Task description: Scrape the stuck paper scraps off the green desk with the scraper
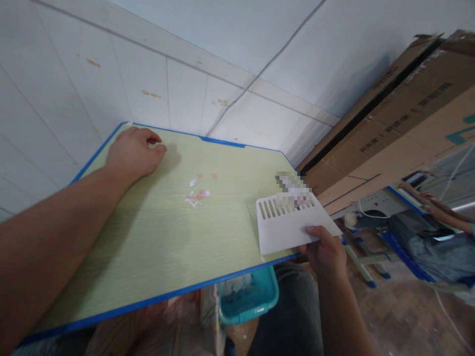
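1. Right of centre in the frame, we have the white sheet [293, 230] slanting over the right part of the table [148, 247], its near right corner reaching past the blue edge. Slots run along its far side; a pixelated patch covers part of that side, so no read there.
2. Our right hand [328, 257], lower right, pinches the sheet at its near edge: thumb on top, fingers mostly hidden below.
3. Our left hand [135, 151], upper left, rests on or just over the table, loosely curled. Thumb and forefinger tips sit close; we can't tell if they pinch anything.
4. Handling, our guess: light, thin, fairly stiff, maybe a bit slick. The narrow strips between slots look weakest and could bend or tear. We'd hold the solid band on the near side, away from the slots.
5. Pale scraps [197, 197] lie near the middle of the table, flat and probably flimsy.
6. Containers: teal basin [273, 287], bottom centre, below the table edge, with pale, crumpled-looking stuff [237, 284] inside; too blurred to name. Cardboard box [401, 123], upper right; we can't see its contents.
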Demonstrator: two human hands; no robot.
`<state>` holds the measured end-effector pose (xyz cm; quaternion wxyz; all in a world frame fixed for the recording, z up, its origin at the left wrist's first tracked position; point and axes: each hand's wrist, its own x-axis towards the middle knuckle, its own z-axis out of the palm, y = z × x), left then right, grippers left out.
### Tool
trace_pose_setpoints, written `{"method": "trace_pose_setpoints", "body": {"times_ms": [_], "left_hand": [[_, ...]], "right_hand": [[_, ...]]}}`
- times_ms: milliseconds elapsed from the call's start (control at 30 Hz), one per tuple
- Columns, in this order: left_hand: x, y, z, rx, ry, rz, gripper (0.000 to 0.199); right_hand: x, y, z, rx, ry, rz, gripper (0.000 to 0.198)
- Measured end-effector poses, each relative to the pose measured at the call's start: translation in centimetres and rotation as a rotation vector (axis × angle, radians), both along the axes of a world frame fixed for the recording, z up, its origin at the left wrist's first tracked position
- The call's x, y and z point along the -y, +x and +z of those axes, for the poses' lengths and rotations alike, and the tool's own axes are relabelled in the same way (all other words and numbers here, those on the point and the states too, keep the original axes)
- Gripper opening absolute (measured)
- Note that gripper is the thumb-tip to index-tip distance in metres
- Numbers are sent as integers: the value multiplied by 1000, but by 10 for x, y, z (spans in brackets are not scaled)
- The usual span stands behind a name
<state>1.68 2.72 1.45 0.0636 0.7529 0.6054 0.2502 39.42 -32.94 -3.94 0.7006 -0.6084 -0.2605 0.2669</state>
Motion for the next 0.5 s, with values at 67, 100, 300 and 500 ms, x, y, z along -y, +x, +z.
{"method": "trace_pose_setpoints", "body": {"times_ms": [67, 100, 300, 500], "left_hand": [[-1, -1, 0, 2, -7, 2, 59], [-1, -1, -1, 7, -9, 0, 59], [-3, -3, -3, 32, -5, -2, 56], [-3, -3, -2, 33, -16, 7, 56]], "right_hand": [[1, 1, -1, 3, -8, 15, 23], [2, 3, -1, 1, -12, 25, 23], [-1, 6, 4, -49, -11, 19, 26], [-8, -18, 9, 23, 29, -53, 24]]}}
